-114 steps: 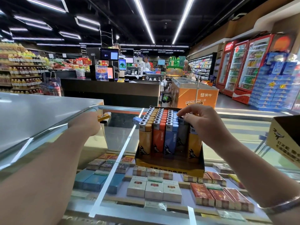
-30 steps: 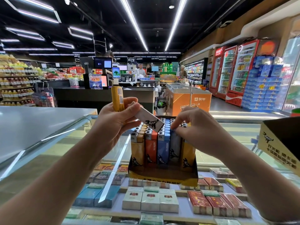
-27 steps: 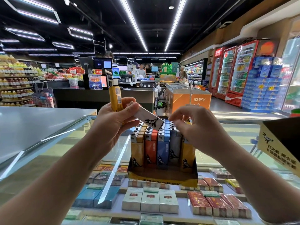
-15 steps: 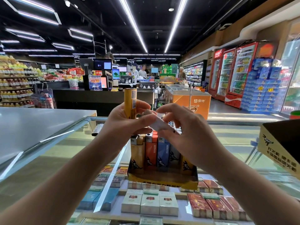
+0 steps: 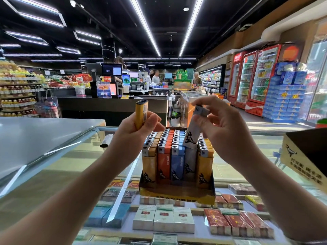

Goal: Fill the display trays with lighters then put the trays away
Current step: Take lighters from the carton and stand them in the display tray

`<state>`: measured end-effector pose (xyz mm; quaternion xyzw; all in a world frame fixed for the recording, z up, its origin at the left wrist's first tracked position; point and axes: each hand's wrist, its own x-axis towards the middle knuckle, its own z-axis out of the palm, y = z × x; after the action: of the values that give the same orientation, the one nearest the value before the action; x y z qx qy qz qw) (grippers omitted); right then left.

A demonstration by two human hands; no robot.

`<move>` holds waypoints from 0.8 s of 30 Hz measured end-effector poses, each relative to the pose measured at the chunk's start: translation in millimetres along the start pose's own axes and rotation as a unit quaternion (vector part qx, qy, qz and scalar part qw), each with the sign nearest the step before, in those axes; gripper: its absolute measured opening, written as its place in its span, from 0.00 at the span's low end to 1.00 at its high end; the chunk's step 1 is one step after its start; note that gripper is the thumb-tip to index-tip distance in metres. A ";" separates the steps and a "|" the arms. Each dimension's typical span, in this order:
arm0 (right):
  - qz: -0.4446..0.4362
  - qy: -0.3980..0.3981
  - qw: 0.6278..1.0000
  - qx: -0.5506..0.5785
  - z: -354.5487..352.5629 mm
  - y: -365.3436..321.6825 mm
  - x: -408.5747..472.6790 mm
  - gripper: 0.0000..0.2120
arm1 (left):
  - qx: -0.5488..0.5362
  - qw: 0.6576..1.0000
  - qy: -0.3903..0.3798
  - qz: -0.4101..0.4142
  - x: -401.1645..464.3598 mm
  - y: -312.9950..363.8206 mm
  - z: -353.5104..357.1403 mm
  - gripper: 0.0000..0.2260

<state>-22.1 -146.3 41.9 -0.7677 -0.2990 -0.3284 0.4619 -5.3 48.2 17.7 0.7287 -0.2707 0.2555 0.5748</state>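
Observation:
A yellow-fronted cardboard display tray [image 5: 177, 197] stands on the glass counter, packed with rows of yellow, orange, blue and white lighters [image 5: 166, 156]. My left hand [image 5: 136, 131] grips a yellow lighter [image 5: 141, 113] upright, above the tray's left side. My right hand [image 5: 223, 124] pinches a white lighter [image 5: 192, 133] by its metal top and holds it tilted, its lower end over the white row of the tray.
The glass counter top [image 5: 70, 167] covers shelves of cigarette packs [image 5: 163, 220]. One loose lighter [image 5: 106, 140] lies on the glass at left. A second yellow and black box [image 5: 306, 156] sits at the right edge. A grey counter [image 5: 35, 135] rises on the left.
The white lighter passed from my left hand to my right hand, which now holds it over the tray. My left hand keeps the yellow lighter.

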 end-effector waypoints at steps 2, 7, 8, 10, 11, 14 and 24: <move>-0.003 0.017 1.000 -0.003 -3.1 0.4 1.9 0.10 | 0.038 0.999 0.006 0.004 -0.5 0.0 1.0 0.15; -0.024 0.014 0.999 -0.040 -3.2 -0.2 1.3 0.10 | 0.017 1.000 0.004 -0.005 0.7 2.7 0.5 0.20; -0.027 -0.001 0.998 -0.055 -1.9 0.0 0.6 0.09 | 0.007 1.000 0.004 -0.008 0.7 3.0 0.3 0.20; -0.028 -0.041 0.995 -0.088 0.9 0.9 -0.6 0.08 | -0.017 1.000 0.011 -0.022 0.8 3.5 0.1 0.19; -0.028 -0.064 0.992 -0.103 2.1 1.9 -1.2 0.08 | -0.029 0.999 0.016 -0.032 0.9 3.8 0.1 0.18; -0.013 -0.120 0.983 -0.135 4.1 4.5 -2.9 0.06 | -0.042 0.998 0.021 -0.050 0.7 5.5 0.4 0.17; 0.000 -0.201 0.958 -0.202 6.4 5.0 -3.6 0.10 | -0.043 0.996 0.046 -0.058 -0.5 9.3 -0.4 0.17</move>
<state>-19.0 -143.0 34.2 -0.8954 -0.3130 -0.2202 0.2275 -12.1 46.9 24.0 0.7051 -0.2124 0.2433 0.6313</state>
